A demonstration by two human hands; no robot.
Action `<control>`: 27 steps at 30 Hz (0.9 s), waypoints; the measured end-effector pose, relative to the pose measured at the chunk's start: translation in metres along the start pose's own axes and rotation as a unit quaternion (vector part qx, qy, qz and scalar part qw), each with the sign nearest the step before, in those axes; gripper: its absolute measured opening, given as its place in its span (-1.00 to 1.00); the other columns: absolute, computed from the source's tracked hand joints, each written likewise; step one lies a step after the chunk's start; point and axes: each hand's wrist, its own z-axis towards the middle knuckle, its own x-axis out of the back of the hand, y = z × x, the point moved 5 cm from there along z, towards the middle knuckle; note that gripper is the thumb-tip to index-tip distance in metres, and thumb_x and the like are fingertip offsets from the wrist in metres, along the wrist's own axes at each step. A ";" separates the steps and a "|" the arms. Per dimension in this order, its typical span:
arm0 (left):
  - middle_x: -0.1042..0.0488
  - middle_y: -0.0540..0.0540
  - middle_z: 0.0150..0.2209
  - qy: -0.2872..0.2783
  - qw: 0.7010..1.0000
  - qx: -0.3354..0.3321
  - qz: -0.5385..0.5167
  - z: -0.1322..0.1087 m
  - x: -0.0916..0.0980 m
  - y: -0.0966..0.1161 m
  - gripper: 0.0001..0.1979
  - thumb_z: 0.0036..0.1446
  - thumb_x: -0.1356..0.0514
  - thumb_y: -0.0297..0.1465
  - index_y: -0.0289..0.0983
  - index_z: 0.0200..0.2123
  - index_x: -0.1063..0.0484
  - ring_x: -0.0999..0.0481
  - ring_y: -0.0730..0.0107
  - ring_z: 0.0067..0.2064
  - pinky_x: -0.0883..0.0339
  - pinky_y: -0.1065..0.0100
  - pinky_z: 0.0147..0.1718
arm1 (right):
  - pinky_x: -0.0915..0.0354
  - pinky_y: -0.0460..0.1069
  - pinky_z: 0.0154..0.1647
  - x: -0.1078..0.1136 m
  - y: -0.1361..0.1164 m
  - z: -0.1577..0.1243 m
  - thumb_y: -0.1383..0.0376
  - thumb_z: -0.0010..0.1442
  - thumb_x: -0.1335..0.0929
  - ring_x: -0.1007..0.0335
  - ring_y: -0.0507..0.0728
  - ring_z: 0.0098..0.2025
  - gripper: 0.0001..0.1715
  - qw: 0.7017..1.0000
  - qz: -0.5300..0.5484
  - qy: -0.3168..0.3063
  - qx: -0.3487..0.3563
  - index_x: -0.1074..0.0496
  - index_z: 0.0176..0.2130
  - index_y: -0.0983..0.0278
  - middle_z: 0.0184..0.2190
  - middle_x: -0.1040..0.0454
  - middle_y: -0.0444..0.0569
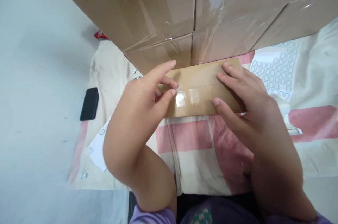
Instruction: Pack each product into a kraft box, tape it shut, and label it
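A narrow brown cardboard box (203, 80) lies crosswise in front of me, with shiny clear tape (194, 96) along its top face. My left hand (148, 94) is over the box's left end. Its index finger points out, while thumb and middle finger come together by the tape's glossy patch; whether they pinch anything is too small to tell. On the right end rests my right hand (244, 92), fingers and thumb spread flat against the top face. The palm covers that end's edge.
Large taped cartons (158, 2) are stacked just beyond the box. A black phone-like slab (89, 103) lies at left on a pink and cream cloth (190, 167). Sheets of outlined labels (276, 65) lie at right, and a white sheet (99, 146) at left. A red packet (100, 34) is behind.
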 end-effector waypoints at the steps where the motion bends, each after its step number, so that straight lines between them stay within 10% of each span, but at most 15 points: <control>1: -0.64 -0.01 -0.07 0.000 1.000 0.001 0.001 0.000 0.000 0.000 -0.51 0.27 -0.19 -0.43 -0.01 0.25 -0.42 -0.62 0.31 -0.23 -0.56 0.22 -0.13 | -0.19 0.50 0.44 0.000 0.000 0.000 0.06 0.36 -0.37 -0.11 0.49 0.49 -0.41 1.000 0.001 0.001 -0.001 -0.39 0.32 0.07 0.43 -0.30 -0.02; 27: -0.63 0.08 -0.17 0.043 0.997 -0.055 0.028 0.001 0.008 0.011 -0.64 0.31 -0.15 -0.43 0.00 0.12 -0.46 -0.60 0.29 -0.18 -0.48 0.16 -0.06 | -0.14 0.46 0.48 0.000 -0.004 0.001 0.08 0.36 -0.38 -0.19 0.44 0.46 -0.43 1.000 -0.003 0.010 0.005 -0.41 0.30 0.11 0.41 -0.32 0.03</control>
